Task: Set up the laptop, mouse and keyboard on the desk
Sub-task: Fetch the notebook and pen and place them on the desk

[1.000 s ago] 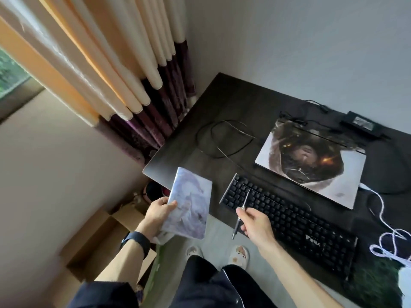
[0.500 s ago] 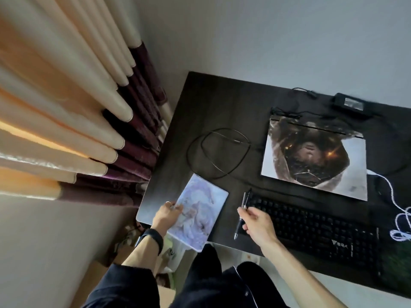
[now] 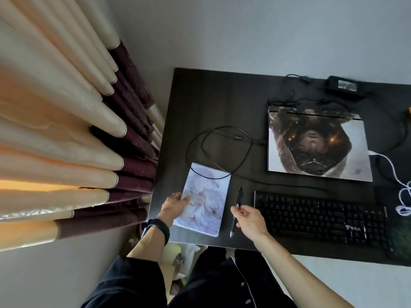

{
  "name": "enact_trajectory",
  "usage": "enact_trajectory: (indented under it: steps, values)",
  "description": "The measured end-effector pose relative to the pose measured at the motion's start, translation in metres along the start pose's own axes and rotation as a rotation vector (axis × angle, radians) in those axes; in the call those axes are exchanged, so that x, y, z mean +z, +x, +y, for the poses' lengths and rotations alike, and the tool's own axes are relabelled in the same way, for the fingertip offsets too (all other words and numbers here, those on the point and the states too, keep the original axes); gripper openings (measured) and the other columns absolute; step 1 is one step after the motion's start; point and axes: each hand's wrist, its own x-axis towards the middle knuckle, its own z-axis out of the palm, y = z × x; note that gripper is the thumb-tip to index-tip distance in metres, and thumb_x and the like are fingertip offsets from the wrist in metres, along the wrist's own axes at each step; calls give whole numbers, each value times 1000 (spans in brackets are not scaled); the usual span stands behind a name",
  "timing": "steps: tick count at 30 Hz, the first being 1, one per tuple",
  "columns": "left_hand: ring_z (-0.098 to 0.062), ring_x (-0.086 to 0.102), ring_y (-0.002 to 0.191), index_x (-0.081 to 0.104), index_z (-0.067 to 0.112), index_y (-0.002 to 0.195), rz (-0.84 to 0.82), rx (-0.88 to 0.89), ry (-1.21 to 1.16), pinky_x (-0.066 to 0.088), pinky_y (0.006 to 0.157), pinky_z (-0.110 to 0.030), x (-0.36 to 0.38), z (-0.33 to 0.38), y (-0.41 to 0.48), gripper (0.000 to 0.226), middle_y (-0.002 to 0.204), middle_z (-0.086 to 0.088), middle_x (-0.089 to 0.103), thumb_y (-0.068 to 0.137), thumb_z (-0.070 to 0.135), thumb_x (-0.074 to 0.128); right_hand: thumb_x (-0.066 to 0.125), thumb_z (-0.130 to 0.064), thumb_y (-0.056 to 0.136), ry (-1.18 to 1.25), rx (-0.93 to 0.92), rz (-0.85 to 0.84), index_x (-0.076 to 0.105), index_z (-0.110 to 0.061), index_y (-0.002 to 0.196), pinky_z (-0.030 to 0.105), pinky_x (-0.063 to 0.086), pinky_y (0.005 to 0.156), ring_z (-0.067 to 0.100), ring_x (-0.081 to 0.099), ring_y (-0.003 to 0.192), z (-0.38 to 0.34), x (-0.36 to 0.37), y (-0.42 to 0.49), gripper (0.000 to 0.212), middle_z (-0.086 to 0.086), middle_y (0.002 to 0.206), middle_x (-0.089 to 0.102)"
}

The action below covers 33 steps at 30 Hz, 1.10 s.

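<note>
**Notebook and Pen in Hand at a Half-Arranged Desk**

A person stood at the near edge of a dark desk [image 3: 211, 103], seen from a head-worn camera; the left hand [image 3: 175, 204], a black band [image 3: 156, 227] on its wrist, gripped the left edge of a pale illustrated notebook [image 3: 204, 198], thumb on the cover; the notebook lay at the desk's 7 o'clock corner, and a looped black cable [image 3: 222, 147] crossed its far edge; the right hand [image 3: 249, 218] pinched a dark pen [image 3: 238, 198] in curled fingers, just at 3 o'clock of the notebook; the pen pointed roughly from 12 to 6 o'clock.

The black keyboard [image 3: 320, 216] lay flat just at 3 o'clock of the right hand, along the near edge; the closed laptop [image 3: 318, 145], its lid covered in artwork, sat at 12 o'clock of the keyboard, apart from it; a black power adapter [image 3: 343, 86] rested at 12 o'clock of the laptop, by the wall; a white cable [image 3: 400, 187] coiled at the desk's 3 o'clock side; a dark shape [image 3: 383, 195] off the keyboard's far right corner was too dim to identify; cream and maroon curtains [image 3: 66, 141] hung at 9 o'clock.
</note>
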Motion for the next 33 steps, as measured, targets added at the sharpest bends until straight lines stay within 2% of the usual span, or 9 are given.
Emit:
enact_trajectory:
  steps: [4,7,9,12,17,21,25,30,33]
  values:
    - [-31,58,117,57,14,128,-61,-15,-64,47,101,-43,0,-47,-10,57,127,-11,61,83,48,67,65,-43,93,-70,10,-18,64,-28,78,37,53,90,21,72,80,2,10,5,21,-15,79,66]
    - [-30,63,106,60,19,121,-47,-43,-81,50,96,-45,-5,-86,-12,55,119,-11,66,76,50,66,66,-42,92,-66,9,-33,66,-28,78,36,54,88,16,70,72,3,16,6,20,-18,79,66]
    - [-29,64,103,60,19,118,-39,-40,-57,52,93,-42,-9,-94,-20,40,116,-11,66,86,42,65,65,-41,93,-62,4,-39,68,-25,81,34,53,87,12,67,65,4,18,7,20,-18,78,66]
    - [-30,61,108,56,17,126,36,5,27,46,90,-33,-14,-85,-29,38,119,-9,65,94,38,59,65,-42,93,-68,4,-49,69,-21,82,31,52,84,10,66,62,7,18,7,24,-16,79,68]
    - [-33,57,117,53,17,131,90,80,131,42,95,-34,-18,-48,-21,43,126,-11,62,97,41,53,66,-39,92,-50,4,-23,71,-17,84,26,50,73,9,65,59,10,12,3,24,-13,78,68]
    - [-35,57,116,56,19,126,111,84,119,44,94,-33,-14,-22,-12,37,124,-12,63,95,41,53,65,-38,93,-50,18,15,67,-22,77,32,53,80,13,66,64,15,4,3,23,-11,77,68]
    - [-34,54,121,55,16,130,127,42,61,42,99,-34,-5,-12,-5,42,130,-13,60,95,38,54,63,-40,94,-37,42,30,63,-29,73,31,52,85,18,71,81,20,3,4,23,-15,80,67]
    - [-30,59,110,55,16,130,99,2,-49,48,92,-34,6,-18,-10,43,121,-6,62,94,41,57,62,-42,92,-75,62,17,63,-22,77,35,53,85,23,72,84,30,12,14,25,-3,84,72]
    - [-29,62,102,59,20,121,73,-41,-42,54,88,-39,9,-36,-16,40,112,-3,66,90,46,59,64,-42,91,-126,49,22,61,-24,91,31,50,80,19,70,86,32,20,19,18,-8,83,69]
